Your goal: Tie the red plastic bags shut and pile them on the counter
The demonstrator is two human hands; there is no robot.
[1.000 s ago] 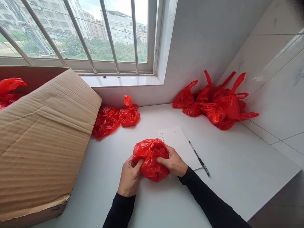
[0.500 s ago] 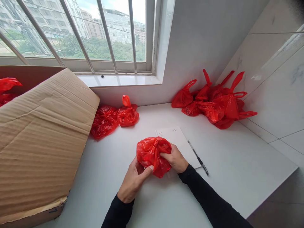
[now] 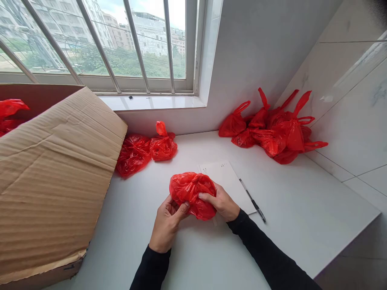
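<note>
A knotted red plastic bag (image 3: 193,193) is held up between both hands over the white table. My left hand (image 3: 169,223) grips its lower left side, thumb on the front near the gathered folds. My right hand (image 3: 222,201) clasps its right side, thumb pressed across the front and the other fingers behind. What the bag contains is hidden. Just beyond it lies a sheet of white paper (image 3: 225,177) with small dark marks, partly covered by the bag. A black pen (image 3: 253,201) rests along the paper's right edge.
A large open cardboard box (image 3: 60,173) stands at the left with red plastic (image 3: 10,110) inside. Two red bags (image 3: 163,147) sit beside it against the wall. Several tied red bags (image 3: 272,129) are heaped in the back right corner. A barred window (image 3: 145,48) is behind.
Both hands have shifted the red bag slightly to the left and up, tilting it a little. The left thumb has slid leftward along its front. The other things have stayed put.
</note>
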